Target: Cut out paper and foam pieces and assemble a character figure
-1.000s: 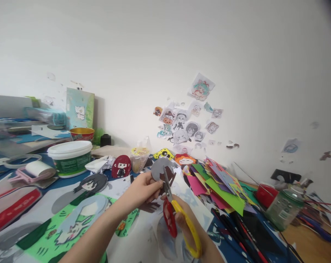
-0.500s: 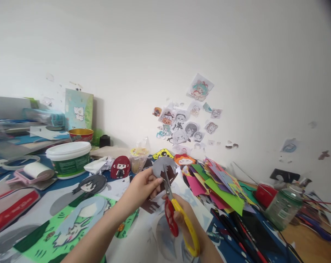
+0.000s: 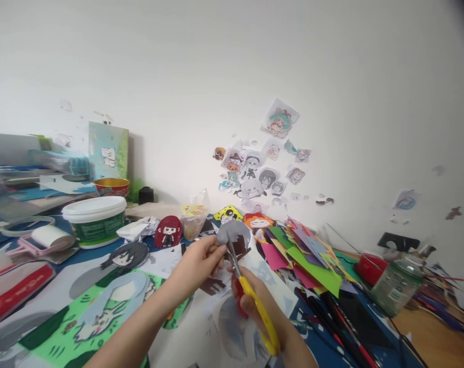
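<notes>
Pinched in the fingers of my left hand [image 3: 206, 260] is a grey paper piece [image 3: 239, 232], with a dark brown part behind its lower edge. My right hand [image 3: 255, 301] is wrapped round the handles of scissors [image 3: 260, 309], one red and one yellow. The metal blades point up and away, against the grey paper beside my left fingertips. Below the hands lies a white sheet [image 3: 189, 337] with a round grey-and-white paper shape on it. A brown paper scrap [image 3: 213, 286] rests under my left wrist.
Coloured papers [image 3: 304, 255] are piled to the right, near pens [image 3: 347, 327] and a glass jar [image 3: 396, 286]. On the left are a white-lidded tub [image 3: 95, 220], a green drawing [image 3: 63, 327] and a red-and-white case [image 3: 19, 291]. Cutouts hang on the wall.
The grey paper has turned slightly in my left fingers and shows more of its right side. The red handle has moved up toward the yellow one, bringing the scissor blades closer together.
</notes>
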A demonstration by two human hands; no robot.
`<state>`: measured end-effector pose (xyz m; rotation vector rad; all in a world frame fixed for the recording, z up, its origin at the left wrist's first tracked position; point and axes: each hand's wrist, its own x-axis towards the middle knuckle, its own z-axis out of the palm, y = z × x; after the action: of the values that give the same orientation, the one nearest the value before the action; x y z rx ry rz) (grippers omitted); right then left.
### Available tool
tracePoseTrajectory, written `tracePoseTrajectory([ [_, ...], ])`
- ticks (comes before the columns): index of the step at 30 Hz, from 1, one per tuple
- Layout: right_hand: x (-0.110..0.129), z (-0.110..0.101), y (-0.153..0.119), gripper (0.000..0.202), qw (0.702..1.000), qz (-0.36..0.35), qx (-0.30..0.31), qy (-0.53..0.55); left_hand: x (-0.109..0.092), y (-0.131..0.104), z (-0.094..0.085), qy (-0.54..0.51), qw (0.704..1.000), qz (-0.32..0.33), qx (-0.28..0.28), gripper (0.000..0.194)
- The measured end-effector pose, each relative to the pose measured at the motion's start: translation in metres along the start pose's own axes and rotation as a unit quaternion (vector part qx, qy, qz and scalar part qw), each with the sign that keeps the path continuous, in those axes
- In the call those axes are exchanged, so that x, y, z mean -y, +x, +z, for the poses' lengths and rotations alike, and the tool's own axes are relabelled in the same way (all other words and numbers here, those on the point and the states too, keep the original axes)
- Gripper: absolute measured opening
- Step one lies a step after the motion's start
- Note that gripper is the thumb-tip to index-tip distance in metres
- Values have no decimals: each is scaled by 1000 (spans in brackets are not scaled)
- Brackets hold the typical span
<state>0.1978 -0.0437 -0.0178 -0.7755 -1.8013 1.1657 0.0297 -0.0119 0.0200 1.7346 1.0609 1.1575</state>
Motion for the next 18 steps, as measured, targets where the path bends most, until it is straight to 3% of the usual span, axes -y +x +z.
tracePoseTrajectory([
  [8, -2, 2, 3, 68, 1000, -17, 4, -24, -3, -3, 2, 96, 995, 18, -19, 25],
  [18, 6, 1, 0, 65, 999, -7, 25, -20, -12, -6, 1, 130, 991, 27, -34, 15],
])
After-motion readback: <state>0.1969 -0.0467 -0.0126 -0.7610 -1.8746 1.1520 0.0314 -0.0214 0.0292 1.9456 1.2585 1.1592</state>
